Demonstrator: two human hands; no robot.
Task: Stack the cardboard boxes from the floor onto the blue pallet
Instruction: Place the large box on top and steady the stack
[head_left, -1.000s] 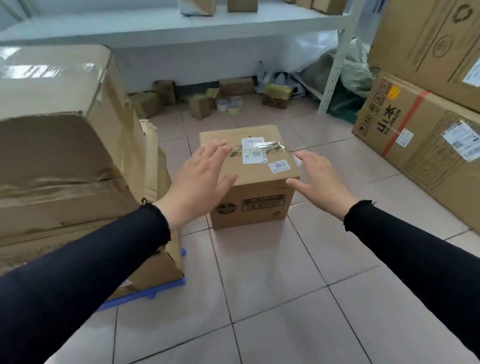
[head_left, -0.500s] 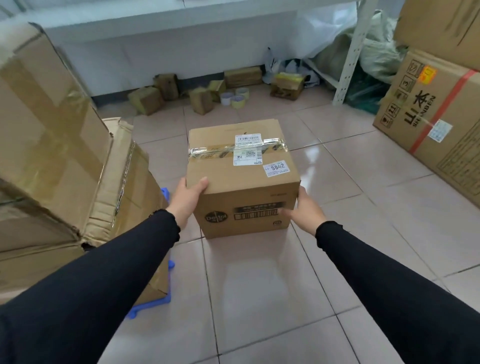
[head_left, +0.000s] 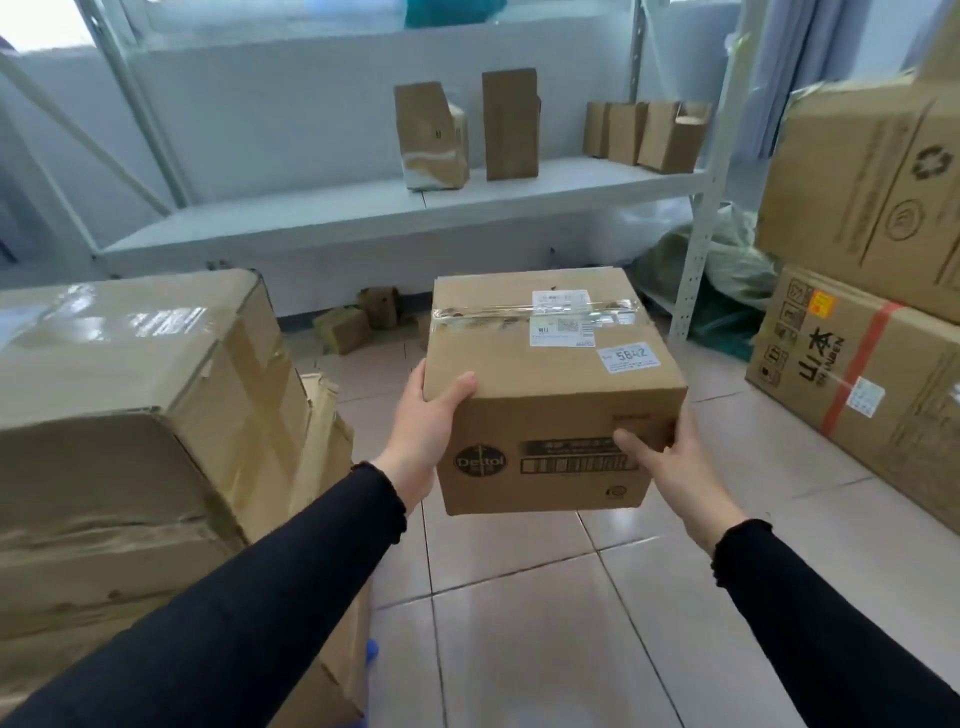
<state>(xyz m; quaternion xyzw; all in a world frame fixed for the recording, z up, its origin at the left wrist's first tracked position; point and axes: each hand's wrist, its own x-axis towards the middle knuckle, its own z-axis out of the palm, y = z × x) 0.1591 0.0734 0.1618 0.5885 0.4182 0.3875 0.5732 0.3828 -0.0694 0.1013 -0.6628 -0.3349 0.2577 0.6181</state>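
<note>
- Floor (head_left: 519, 623): glossy pale tile with dark grout lines, light glare on it.
- Room: storeroom, white metal shelf (head_left: 363, 213) along the back wall behind the Dettol box; small upright cartons (head_left: 434, 135) stand on it.
- Dettol box (head_left: 550, 389): held in the air above the floor tiles, level with the person's chest, both hands on it; not touching the floor.
- Left hand (head_left: 423, 436): on the Dettol box's left side, thumb hooked over the top edge, fingers wrapped behind out of sight, gripping the box.
- Right hand (head_left: 670, 467): at the Dettol box's lower right corner, thumb pressed on the front face, other fingers hidden under or behind, holding the box.
- Writing on the Dettol box: "Dettol" oval logo and a barcode strip on the front; white sticker reading "5842" on top; shipping label with a QR code under clear tape; small print unreadable.
- Stacked taped boxes (head_left: 130, 415): left of the Dettol box, crumpled, shiny tape.
- Blue pallet (head_left: 371, 650): only a sliver shows under that stack.
- Large cartons (head_left: 857, 374): right of the Dettol box, the lower one printed "山本", red strap, orange sticker, handling icons; the upper one has a recycling mark.
- Small boxes (head_left: 345, 327) on the floor behind the Dettol box, under the shelf.
- Green bagged bundle (head_left: 727, 270) near the shelf leg.
</note>
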